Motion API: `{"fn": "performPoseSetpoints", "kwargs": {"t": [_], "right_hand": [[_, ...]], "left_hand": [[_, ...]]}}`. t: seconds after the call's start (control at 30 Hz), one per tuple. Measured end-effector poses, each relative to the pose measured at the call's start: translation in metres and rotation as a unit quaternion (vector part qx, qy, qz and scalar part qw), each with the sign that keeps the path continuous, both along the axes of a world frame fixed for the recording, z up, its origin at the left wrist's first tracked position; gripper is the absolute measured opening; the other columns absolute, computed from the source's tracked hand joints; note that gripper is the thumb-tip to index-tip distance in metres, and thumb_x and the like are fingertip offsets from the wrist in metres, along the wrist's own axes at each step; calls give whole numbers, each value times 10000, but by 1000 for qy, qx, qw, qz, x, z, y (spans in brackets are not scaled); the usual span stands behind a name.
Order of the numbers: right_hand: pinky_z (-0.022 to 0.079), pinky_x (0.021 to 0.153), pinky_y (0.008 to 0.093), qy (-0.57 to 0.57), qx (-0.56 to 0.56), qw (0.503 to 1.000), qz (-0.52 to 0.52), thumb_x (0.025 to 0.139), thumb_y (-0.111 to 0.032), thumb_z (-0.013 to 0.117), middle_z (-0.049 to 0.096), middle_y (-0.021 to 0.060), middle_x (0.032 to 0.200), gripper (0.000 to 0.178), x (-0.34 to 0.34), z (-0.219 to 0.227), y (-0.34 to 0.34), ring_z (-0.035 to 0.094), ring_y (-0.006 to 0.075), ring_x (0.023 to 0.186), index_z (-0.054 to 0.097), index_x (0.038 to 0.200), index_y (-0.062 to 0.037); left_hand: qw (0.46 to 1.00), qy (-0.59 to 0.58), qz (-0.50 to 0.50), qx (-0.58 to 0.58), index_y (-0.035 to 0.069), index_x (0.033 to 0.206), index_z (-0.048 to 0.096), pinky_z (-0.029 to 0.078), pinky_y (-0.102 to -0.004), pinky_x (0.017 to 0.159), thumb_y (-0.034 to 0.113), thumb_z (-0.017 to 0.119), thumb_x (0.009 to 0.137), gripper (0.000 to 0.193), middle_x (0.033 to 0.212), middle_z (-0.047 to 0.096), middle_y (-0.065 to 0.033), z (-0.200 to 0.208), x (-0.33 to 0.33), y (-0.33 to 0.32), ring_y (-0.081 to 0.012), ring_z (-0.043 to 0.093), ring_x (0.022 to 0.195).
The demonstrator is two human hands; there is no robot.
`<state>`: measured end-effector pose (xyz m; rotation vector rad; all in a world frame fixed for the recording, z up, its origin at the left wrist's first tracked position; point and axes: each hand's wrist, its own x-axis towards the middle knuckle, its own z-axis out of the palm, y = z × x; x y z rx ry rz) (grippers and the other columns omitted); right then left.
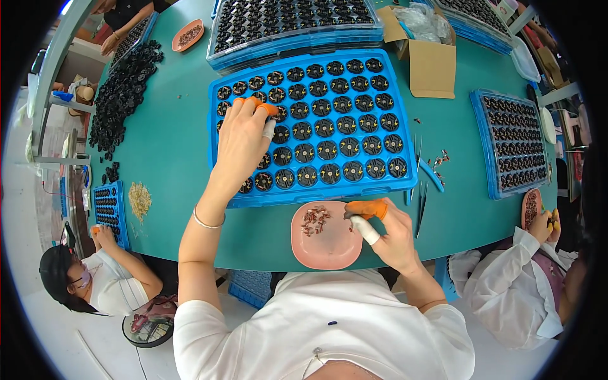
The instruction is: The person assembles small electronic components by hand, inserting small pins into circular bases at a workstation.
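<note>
A blue tray [392,180] holds rows of round black parts [327,150] with yellow marks and pale centres. Over its left side reaches my left hand [246,130], fingers bent and close together, orange covers on the fingertips. They touch a round part in an upper row; whatever they pinch is hidden. My right hand [389,234] is at the right rim of a pink bowl [329,256], its orange-covered finger and white-wrapped thumb closed together. Anything between them is too small to name. Small copper-coloured pieces [315,220] lie in the bowl.
Behind the tray stand stacked filled trays [291,44] and an open cardboard box [432,69]. Tweezers [422,209] and blue-handled pliers [432,175] lie at right. Black parts [123,95] are heaped at left. Co-workers sit on both sides, near another blue tray [512,142] at right.
</note>
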<state>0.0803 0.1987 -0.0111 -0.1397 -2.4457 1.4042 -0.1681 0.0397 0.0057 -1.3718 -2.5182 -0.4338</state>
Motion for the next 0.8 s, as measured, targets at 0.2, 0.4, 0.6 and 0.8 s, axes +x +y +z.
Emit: {"fn": "performPoseSetpoints", "kwargs": {"t": [0.2, 0.4, 0.6, 0.8], "right_hand": [[442, 663, 326, -30, 111, 992, 52, 760, -133, 735, 661, 35, 818, 180, 4, 1, 7, 580, 204, 720, 673, 919, -76], [378, 810, 347, -67, 315, 936, 141, 740, -163, 690, 594, 30, 878, 218, 10, -14, -6, 511, 205, 907, 647, 941, -90], [342, 876, 390, -113, 431, 881, 159, 711, -86, 620, 566, 88, 954, 260, 10, -14, -23, 484, 237, 975, 610, 967, -40], [331, 855, 387, -131, 399, 884, 207, 716, -60, 599, 558, 90, 949, 290, 7, -11, -20, 479, 240, 937, 597, 1005, -39]], "left_hand": [[992, 107, 45, -56, 2, 842, 638, 415, -361, 789, 141, 710, 774, 171, 848, 536, -100, -8, 14, 0, -260, 492, 855], [998, 4, 64, 24, 10, 815, 652, 423, -362, 777, 110, 743, 736, 157, 853, 553, -97, -11, 17, -1, -267, 502, 843], [989, -43, 82, 113, 4, 823, 645, 429, -365, 757, 79, 742, 740, 150, 862, 588, -102, -4, 30, -8, -277, 502, 816], [982, -92, 111, 118, -7, 862, 638, 430, -376, 738, 94, 722, 777, 156, 820, 600, -107, -9, 29, -10, -276, 504, 785]]}}
